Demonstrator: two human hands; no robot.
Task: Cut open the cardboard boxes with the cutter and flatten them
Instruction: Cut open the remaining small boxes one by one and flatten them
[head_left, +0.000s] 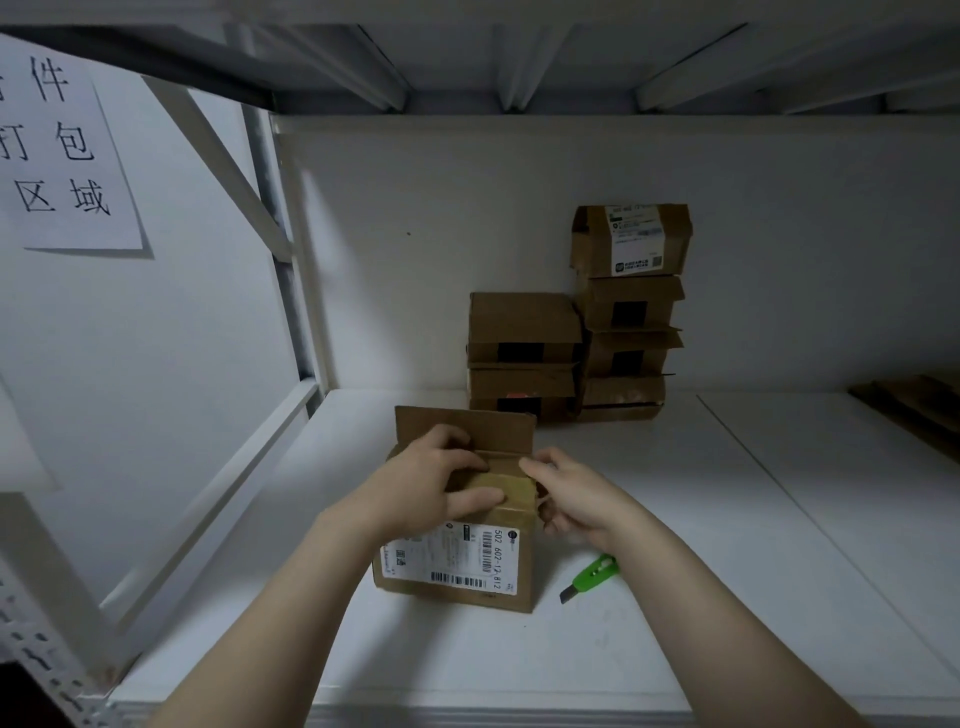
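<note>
Brown cardboard boxes all sit on the white shelf board (727, 545). Against the back wall a taller stack of four (628, 312) stands just beside a shorter stack of two (522, 353). Near the front edge stands the labelled box (457, 597) now in work, upright, its rear flap (467, 426) raised and its taped near flap (511, 499) not yet folded out. On that flap the left hand (436, 478) grips, fingers curled into the opening, thumb pressed on the tape; the right hand (571, 499) pinches the flap's right corner. A green plastic cutter (592, 574) lies on the board just right of the box, in neither hand, partly hidden by the right wrist. Judgement: top seam looks cut; step in hand is spreading the flaps. Pull both hands evenly along the crease and keep the box braced on the board. The bottom seam probably needs the cutter before flattening.
</note>
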